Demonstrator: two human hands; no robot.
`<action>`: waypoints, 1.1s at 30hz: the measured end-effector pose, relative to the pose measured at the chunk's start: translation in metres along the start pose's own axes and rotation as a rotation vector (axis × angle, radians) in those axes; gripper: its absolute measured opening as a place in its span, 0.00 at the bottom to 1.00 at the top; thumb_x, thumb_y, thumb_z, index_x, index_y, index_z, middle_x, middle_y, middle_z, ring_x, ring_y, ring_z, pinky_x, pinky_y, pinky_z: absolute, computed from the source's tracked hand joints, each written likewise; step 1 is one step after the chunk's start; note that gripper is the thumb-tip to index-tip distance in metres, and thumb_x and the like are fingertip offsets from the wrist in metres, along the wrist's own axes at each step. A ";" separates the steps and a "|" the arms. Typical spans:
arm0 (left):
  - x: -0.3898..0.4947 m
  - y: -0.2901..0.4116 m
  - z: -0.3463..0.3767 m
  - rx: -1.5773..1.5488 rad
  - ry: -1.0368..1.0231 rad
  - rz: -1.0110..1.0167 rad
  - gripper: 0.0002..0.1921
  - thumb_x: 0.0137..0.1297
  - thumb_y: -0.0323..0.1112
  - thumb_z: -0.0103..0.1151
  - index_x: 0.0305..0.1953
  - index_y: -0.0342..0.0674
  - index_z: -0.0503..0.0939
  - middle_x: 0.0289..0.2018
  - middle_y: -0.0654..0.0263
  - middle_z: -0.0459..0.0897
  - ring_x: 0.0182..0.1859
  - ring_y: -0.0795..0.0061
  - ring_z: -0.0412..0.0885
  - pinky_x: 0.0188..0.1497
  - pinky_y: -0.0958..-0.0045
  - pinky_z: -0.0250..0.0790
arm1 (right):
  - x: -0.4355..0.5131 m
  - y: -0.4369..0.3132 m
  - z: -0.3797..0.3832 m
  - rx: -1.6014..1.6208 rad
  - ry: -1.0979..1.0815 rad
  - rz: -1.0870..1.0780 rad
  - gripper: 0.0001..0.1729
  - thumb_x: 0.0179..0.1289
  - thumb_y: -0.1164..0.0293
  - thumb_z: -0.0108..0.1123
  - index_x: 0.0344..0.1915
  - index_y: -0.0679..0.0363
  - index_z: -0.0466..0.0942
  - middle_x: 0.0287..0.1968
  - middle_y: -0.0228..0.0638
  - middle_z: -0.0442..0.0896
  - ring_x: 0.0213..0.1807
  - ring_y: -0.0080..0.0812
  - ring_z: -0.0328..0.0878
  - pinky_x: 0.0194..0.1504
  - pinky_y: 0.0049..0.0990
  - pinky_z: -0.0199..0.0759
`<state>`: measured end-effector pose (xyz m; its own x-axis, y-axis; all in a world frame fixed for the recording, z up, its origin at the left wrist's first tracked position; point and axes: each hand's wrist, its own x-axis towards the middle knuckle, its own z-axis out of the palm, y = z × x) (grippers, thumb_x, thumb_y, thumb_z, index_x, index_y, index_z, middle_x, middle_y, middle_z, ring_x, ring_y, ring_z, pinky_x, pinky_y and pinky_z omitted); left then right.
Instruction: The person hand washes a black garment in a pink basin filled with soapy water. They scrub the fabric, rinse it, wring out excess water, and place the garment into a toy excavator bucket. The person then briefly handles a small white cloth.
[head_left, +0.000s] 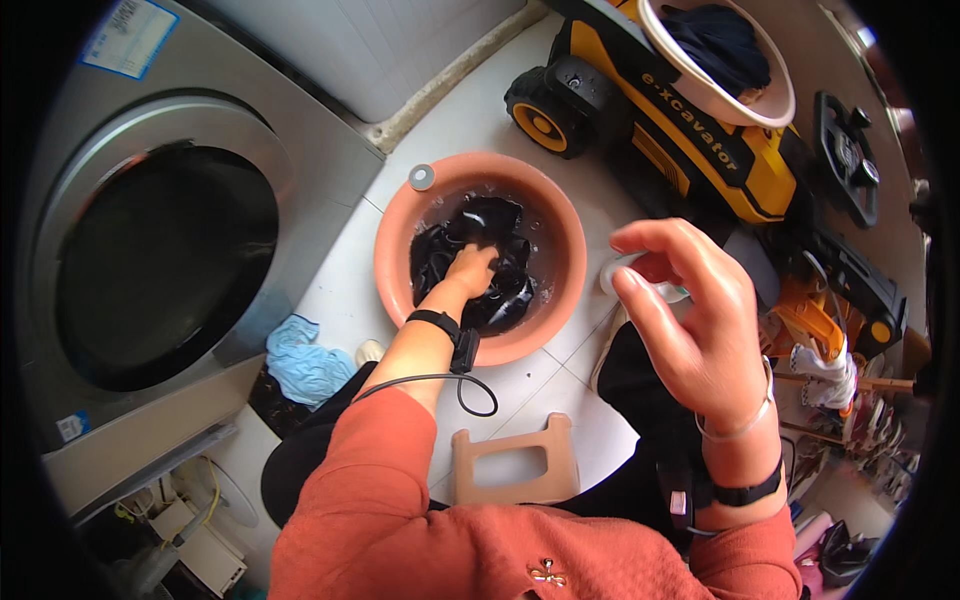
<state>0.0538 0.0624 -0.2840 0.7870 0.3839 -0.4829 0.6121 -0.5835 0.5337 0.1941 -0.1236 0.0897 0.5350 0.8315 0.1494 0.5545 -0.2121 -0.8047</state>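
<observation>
A round orange plastic basin (571, 262) stands on the floor before me, with soapy water and a soaked black garment (491, 214) in it. My left hand (474, 270) is down in the basin, its fingers curled into the wet cloth; the fingertips are partly hidden. My right hand (697, 322) is raised to the right of the basin, thumb and fingers apart, holding nothing. Partly hidden behind it is a whitish round object (616, 277), too covered to identify. A black wrist strap with a small device (465, 349) and a cable sits on my left wrist.
At left stands a grey front-loading washing machine (315, 150); a light blue cloth (304, 364) lies near it. A yellow-and-black ride-on toy excavator (675, 150) at upper right carries a pale basin (784, 97) of dark clothing. A tan plastic stool (517, 487) is below me.
</observation>
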 end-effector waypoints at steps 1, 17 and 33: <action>-0.005 0.004 -0.017 -0.074 0.053 0.007 0.18 0.61 0.31 0.65 0.53 0.44 0.79 0.53 0.44 0.75 0.57 0.43 0.75 0.60 0.55 0.69 | -0.001 0.000 -0.001 0.021 0.011 -0.028 0.12 0.60 0.75 0.66 0.43 0.67 0.78 0.36 0.42 0.81 0.33 0.36 0.82 0.37 0.29 0.75; -0.238 0.264 -0.354 -0.801 0.501 0.589 0.13 0.67 0.26 0.60 0.52 0.33 0.79 0.40 0.67 0.86 0.39 0.79 0.83 0.42 0.80 0.75 | 0.000 0.012 0.012 -0.155 -0.169 -0.129 0.52 0.46 0.59 0.78 0.69 0.63 0.63 0.62 0.53 0.74 0.63 0.54 0.72 0.63 0.40 0.69; -0.424 0.347 -0.544 -0.817 0.730 1.018 0.09 0.71 0.32 0.58 0.45 0.31 0.78 0.37 0.56 0.86 0.37 0.63 0.86 0.43 0.65 0.81 | 0.031 0.005 0.097 0.711 -0.441 0.030 0.29 0.54 0.65 0.74 0.55 0.64 0.78 0.46 0.41 0.85 0.50 0.35 0.81 0.56 0.30 0.73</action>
<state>-0.0259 0.0865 0.4838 0.6045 0.4770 0.6380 -0.5292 -0.3581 0.7692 0.1517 -0.0492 0.0341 0.1629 0.9866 0.0027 -0.0696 0.0142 -0.9975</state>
